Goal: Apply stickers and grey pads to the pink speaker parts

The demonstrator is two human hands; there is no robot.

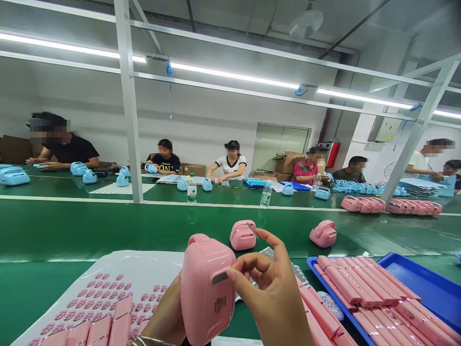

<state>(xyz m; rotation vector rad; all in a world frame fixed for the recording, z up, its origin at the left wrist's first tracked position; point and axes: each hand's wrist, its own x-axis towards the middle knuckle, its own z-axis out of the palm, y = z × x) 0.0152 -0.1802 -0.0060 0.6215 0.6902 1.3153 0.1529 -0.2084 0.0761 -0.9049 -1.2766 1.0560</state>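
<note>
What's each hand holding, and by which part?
Left hand cups the pink casing from behind, low down; right hand pinches a small grey strip by one end at the casing's edge.

Two bare hands, one bracelet
The left hand (166,313) wears a thin silvery bracelet (147,340) at the wrist; the right hand (274,294) is bare.

Past my own work I see a green worktop (90,230) with two pink casings (243,235) (323,234) standing apart on it. At the right, a blue tray (432,288) holds rows of pink bars (345,283). A white sticker sheet (144,274) lies at the left. Further off, a water bottle (192,188) stands near seated people (231,163).
</note>
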